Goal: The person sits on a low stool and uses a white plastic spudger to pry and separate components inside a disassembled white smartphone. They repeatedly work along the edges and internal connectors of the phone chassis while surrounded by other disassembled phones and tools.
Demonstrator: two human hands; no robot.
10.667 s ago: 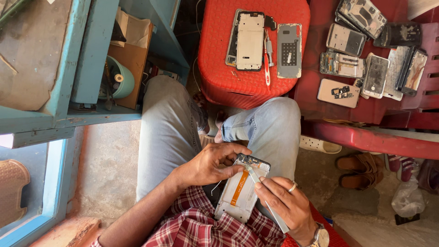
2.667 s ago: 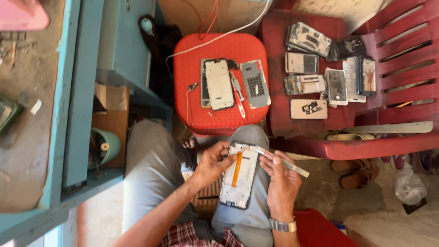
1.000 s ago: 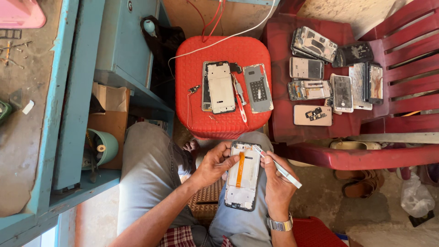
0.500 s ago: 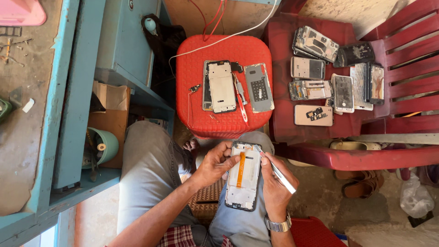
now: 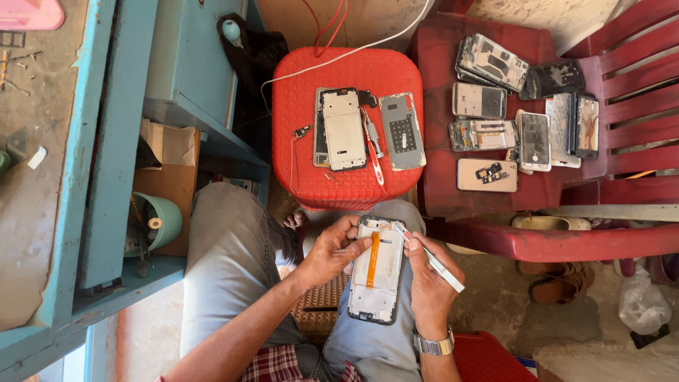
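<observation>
Head view, near to far. Item: opened phone frame (image 5: 376, 270), back cover off, orange ribbon cable down its middle; rests lengthwise on the person's right thigh, which steadies it. Left hand (image 5: 332, 249) grips the frame's left edge, thumb laid across the top to pin it. Right hand (image 5: 428, 283), wristwatch (image 5: 433, 345) at the wrist, pinches a slim white-handled tool (image 5: 431, 258) like a pen, tip touching the frame's upper right corner; tool type unclear at this size, possibly a screwdriver.

Item: red plastic stool (image 5: 350, 134), just beyond the knees, used as a parts stand: second opened phone (image 5: 342, 129), grey back cover (image 5: 402, 131) to its right, a red-handled tool (image 5: 375, 152) between them, a small loose part with wire (image 5: 300, 131) to the left.

Item: red plastic chair (image 5: 622, 141), right, seat holding a cluster of stripped phones and covers (image 5: 520, 106), within arm's reach.

Item: blue bench (image 5: 78, 163), left; cardboard box (image 5: 166, 177) and green roll (image 5: 159, 221) on its lower shelf.
</observation>
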